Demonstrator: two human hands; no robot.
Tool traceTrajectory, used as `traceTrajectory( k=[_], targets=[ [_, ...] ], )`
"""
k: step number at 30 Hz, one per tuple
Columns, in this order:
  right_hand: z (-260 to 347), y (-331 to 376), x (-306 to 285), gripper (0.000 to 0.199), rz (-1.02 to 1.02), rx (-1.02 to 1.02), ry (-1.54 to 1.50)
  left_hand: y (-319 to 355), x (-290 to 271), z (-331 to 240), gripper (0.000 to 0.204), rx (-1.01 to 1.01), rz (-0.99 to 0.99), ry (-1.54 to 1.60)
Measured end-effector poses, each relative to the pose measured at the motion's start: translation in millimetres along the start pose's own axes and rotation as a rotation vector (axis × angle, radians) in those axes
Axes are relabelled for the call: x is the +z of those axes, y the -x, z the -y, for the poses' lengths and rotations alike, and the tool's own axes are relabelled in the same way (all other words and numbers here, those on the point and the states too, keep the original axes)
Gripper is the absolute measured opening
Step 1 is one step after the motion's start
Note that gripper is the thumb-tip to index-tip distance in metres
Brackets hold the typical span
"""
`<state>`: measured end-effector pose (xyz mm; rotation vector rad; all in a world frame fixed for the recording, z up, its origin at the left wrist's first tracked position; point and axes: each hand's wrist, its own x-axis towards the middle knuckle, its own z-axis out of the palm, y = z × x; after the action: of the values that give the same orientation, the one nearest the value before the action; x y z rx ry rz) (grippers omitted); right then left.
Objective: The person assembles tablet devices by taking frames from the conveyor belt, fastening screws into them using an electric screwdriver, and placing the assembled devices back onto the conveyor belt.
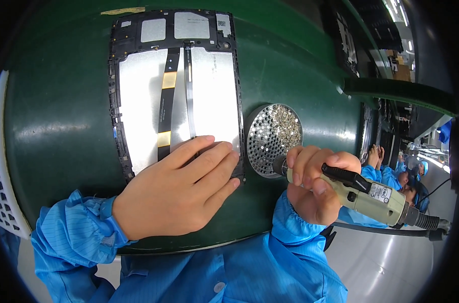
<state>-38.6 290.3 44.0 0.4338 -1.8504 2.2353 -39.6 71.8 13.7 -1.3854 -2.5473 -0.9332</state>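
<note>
My left hand (181, 189) lies flat, fingers stretched, over the near end of a tablet chassis (209, 91) with a black frame and silver inner plates. Two dark ribbon cables (164, 108) run lengthwise along it, one with gold patches. In my right hand (318, 179) is a pale green electric screwdriver (358, 197) with a black lever, its fingers wrapped round the body. The driver's front end points left, over the near right rim of a round perforated screw tray (262, 126). Small silver screws (286, 123) are heaped on the tray's right side. The driver's tip is hidden.
The green work surface (57, 126) bears all this. A white lattice rack (4, 166) stands at the left edge. A dark green bar (401, 93) crosses at the upper right. Further right, co-workers in blue (391, 174) sit along the bench; a cord trails from the driver.
</note>
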Motion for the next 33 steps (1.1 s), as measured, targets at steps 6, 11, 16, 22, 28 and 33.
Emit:
traceTrajectory(
  k=[6, 11, 16, 22, 28, 33],
  targets=[
    [0, 0, 0, 0.031, 0.014, 0.012, -0.008, 2, 2, 2, 0.022, -0.003, -0.035, 0.023],
    [1, 2, 1, 0.031, 0.003, 0.007, -0.005, 1, -1, 10, 0.029, 0.039, -0.01, 0.038],
    [0, 2, 3, 0.031, 0.0, 0.007, -0.014, 2, -5, 21, 0.039, 0.07, 0.017, 0.141],
    [-1, 3, 4, 0.034, -0.021, -0.011, 0.038, -2, -15, 20, 0.055, -0.025, 0.063, 0.059],
    [30, 4, 21, 0.035, -0.017, -0.097, 0.026, -2, -15, 22, 0.058, 0.003, 0.098, 0.064],
    [26, 4, 49, 0.03, 0.273, -0.039, 0.03, 1, -15, 23, 0.055, -0.02, 0.049, 0.118]
  ],
)
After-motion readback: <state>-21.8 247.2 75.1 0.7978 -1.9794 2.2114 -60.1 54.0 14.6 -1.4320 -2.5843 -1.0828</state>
